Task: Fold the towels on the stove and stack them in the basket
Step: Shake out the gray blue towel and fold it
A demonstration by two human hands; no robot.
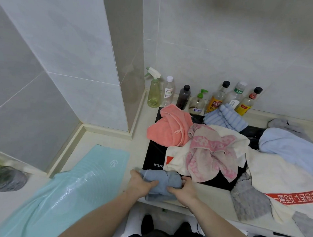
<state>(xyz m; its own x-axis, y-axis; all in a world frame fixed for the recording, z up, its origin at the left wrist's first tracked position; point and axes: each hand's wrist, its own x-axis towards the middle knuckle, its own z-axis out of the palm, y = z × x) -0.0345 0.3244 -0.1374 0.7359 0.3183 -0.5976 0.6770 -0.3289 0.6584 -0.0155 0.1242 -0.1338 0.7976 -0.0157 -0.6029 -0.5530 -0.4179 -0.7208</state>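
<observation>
A small grey-blue towel point(164, 180) lies bunched at the counter's front edge, just left of the black stove point(154, 154). My left hand point(140, 184) grips its left side and my right hand point(184, 189) grips its right side. On the stove lie a coral towel point(167, 129), a pink patterned towel point(208, 153), a white towel with a red band point(275, 177), a ribbed light-blue towel point(225, 117), a pale blue towel point(291, 144) and a grey towel point(247, 199). No basket is in view.
A mint-green mat point(74, 182) covers the counter to the left. Several bottles, among them a green spray bottle point(154, 91), stand along the tiled back wall. A grey cloth point(284, 124) lies at the far right. A grey glass object point(6, 179) sits at the left edge.
</observation>
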